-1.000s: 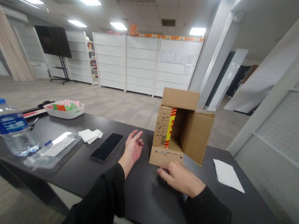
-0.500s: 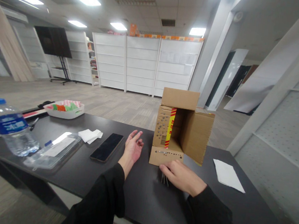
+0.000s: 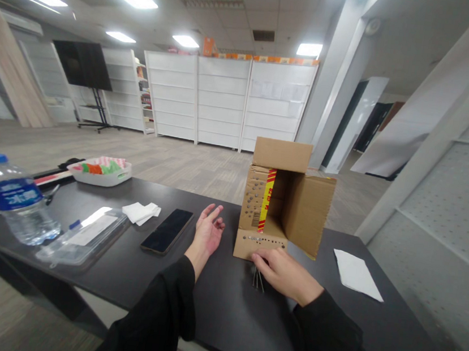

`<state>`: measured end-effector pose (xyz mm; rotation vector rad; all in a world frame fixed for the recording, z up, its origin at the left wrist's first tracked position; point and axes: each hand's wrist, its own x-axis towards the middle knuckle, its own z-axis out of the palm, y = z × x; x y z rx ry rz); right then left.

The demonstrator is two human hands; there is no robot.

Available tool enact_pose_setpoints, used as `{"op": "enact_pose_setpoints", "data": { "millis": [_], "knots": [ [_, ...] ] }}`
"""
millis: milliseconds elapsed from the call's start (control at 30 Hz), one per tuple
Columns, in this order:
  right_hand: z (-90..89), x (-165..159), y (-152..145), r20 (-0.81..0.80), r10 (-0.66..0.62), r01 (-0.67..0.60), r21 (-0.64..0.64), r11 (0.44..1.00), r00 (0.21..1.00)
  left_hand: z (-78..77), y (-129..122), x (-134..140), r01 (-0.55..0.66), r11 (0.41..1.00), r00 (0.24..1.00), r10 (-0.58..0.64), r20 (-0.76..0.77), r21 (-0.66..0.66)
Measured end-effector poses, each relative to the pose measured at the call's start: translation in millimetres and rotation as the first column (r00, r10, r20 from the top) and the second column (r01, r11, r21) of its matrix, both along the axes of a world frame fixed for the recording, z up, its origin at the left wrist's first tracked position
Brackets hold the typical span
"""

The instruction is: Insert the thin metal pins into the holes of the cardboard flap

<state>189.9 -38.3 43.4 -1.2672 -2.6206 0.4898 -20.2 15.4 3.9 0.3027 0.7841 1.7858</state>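
Observation:
My left hand (image 3: 209, 232) rests palm up on the dark table, its fingers loosely curled and apart, with nothing in it. A black phone (image 3: 166, 231) lies to its left. My right hand (image 3: 285, 271) is closed low at the front of an open cardboard box (image 3: 249, 220), thumb and fingertips near the lower edge of its front flap (image 3: 246, 250). Several thin metal nails (image 3: 257, 279) fan out from beneath the thumb; their upper ends are hidden. Round grey nail heads dot the box's left front panel, and a row of small holes and heads crosses the flap.
White folded paper (image 3: 358, 275) lies at the right, and crumpled tissue (image 3: 141, 212) beyond the phone. On the left stand a water bottle (image 3: 15, 203), a clear plastic case (image 3: 85, 240) and a white basket (image 3: 104, 177) of colourful items. The box's side flap (image 3: 310, 216) sticks out rightward.
My right hand has shifted very slightly, and the nails under it show a little more clearly. My left hand and the box stay in place.

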Motion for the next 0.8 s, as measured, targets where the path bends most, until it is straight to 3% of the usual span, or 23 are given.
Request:
{"op": "enact_pose_setpoints", "data": {
  "millis": [167, 333, 800],
  "knots": [
    [-6.2, 1, 5, -0.142, 0.055, -0.036, 0.132, 0.991, 0.988, -0.3, 1, 0, -0.003, 1.000, 1.000, 0.003, 0.003, -0.004],
    [-9.1, 4, 10, -0.275, 0.041, 0.022, 0.223, 0.975, 0.961, -0.9, 2, -1, -0.004, 1.000, 1.000, 0.004, 0.018, -0.005],
    [-21.3, 15, 25, -0.413, -0.030, 0.132, 0.221, 0.966, 0.910, -1.2, 3, -1, -0.008, 1.000, 1.000, 0.008, 0.025, -0.008]
  ]
}}
